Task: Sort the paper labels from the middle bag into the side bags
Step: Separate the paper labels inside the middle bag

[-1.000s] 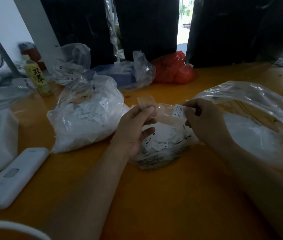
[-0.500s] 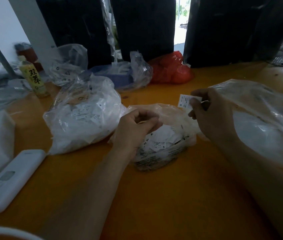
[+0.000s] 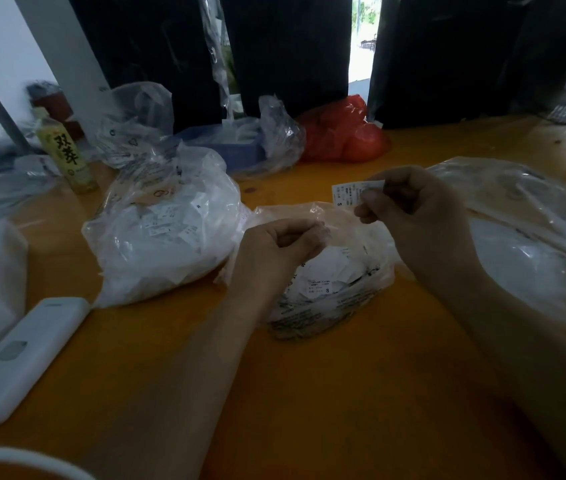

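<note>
Right hand (image 3: 416,213) raised over the orange tabletop (image 3: 309,393), fingers (image 3: 368,199) pinching one white paper label (image 3: 347,194), an "S" printed on it. Label sits above the middle bag (image 3: 330,271), at about 1 o'clock from its mouth. Left hand (image 3: 274,251) at the bag's 9 o'clock edge, fingers curled; they seem to grip the thin plastic, blurred. Left bag (image 3: 163,237), full of labels, at 9 o'clock; right bag (image 3: 534,244) at 3 o'clock. White remote (image 3: 22,355) at 8 o'clock.
</note>
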Action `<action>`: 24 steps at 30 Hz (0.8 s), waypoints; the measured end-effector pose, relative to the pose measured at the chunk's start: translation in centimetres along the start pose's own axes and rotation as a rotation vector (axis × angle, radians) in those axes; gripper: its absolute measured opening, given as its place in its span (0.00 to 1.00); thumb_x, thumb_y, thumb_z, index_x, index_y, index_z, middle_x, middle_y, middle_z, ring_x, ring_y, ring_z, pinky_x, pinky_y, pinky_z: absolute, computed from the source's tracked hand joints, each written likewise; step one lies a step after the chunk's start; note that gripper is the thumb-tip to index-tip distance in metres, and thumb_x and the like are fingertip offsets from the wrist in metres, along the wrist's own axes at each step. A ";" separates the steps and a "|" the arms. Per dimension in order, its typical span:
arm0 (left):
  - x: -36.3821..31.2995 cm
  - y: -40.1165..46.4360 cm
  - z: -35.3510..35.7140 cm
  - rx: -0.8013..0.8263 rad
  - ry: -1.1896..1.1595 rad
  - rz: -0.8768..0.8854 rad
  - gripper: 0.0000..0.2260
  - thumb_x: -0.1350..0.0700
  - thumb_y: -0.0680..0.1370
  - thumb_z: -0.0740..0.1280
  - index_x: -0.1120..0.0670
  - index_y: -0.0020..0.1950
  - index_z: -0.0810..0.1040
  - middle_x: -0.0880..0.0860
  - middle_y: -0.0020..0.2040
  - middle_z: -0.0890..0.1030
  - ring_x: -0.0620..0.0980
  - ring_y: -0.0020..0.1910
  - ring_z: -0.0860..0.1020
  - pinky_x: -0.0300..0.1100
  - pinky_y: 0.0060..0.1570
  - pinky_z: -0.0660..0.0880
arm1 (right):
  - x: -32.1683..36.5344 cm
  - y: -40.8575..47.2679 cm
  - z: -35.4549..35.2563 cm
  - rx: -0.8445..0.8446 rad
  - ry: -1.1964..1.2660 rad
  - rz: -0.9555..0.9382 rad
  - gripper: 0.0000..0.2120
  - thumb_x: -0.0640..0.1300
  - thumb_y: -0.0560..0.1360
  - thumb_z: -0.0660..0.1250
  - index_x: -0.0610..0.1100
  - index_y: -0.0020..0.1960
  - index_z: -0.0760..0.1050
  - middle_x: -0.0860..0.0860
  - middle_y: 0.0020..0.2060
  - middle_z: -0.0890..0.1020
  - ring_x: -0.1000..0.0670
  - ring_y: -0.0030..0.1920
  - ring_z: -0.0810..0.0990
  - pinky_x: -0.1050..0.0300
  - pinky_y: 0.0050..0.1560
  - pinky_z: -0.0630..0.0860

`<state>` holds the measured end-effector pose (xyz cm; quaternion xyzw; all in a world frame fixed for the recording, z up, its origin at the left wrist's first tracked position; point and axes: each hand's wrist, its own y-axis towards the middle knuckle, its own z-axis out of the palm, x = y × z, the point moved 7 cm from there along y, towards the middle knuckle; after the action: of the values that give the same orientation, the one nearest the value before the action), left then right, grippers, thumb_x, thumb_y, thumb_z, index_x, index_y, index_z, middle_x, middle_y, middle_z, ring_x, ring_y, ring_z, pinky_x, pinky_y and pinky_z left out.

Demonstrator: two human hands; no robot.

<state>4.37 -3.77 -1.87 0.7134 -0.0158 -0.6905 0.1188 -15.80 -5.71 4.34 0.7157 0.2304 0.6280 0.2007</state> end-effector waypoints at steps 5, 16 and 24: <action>0.0 -0.1 0.1 0.000 0.023 0.014 0.05 0.58 0.78 0.76 0.52 0.54 0.87 0.52 0.50 0.89 0.50 0.53 0.87 0.46 0.57 0.84 | 0.6 -0.7 1.2 0.072 -0.099 -0.063 0.04 0.40 0.79 0.70 0.46 0.52 0.79 0.54 0.40 0.85 0.57 0.41 0.86 0.66 0.42 0.80; -0.4 -0.1 -0.5 -0.064 0.032 0.038 0.06 0.56 0.76 0.78 0.55 0.51 0.87 0.52 0.47 0.89 0.50 0.49 0.88 0.43 0.53 0.84 | 0.9 -1.0 1.1 -0.001 -0.243 -0.078 0.03 0.44 0.79 0.69 0.50 0.53 0.78 0.57 0.40 0.85 0.60 0.42 0.85 0.60 0.44 0.82; -0.4 -0.3 -0.2 -0.054 0.080 0.026 0.08 0.56 0.74 0.80 0.54 0.52 0.87 0.50 0.47 0.89 0.48 0.50 0.88 0.48 0.58 0.83 | 0.7 -1.0 1.4 0.031 -0.258 -0.078 0.03 0.44 0.79 0.70 0.51 0.52 0.78 0.56 0.39 0.85 0.60 0.41 0.84 0.64 0.43 0.81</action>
<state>4.45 -3.36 -1.53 0.7366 -0.0016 -0.6600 0.1477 -14.44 -4.49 4.14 0.7839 0.2401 0.5190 0.2417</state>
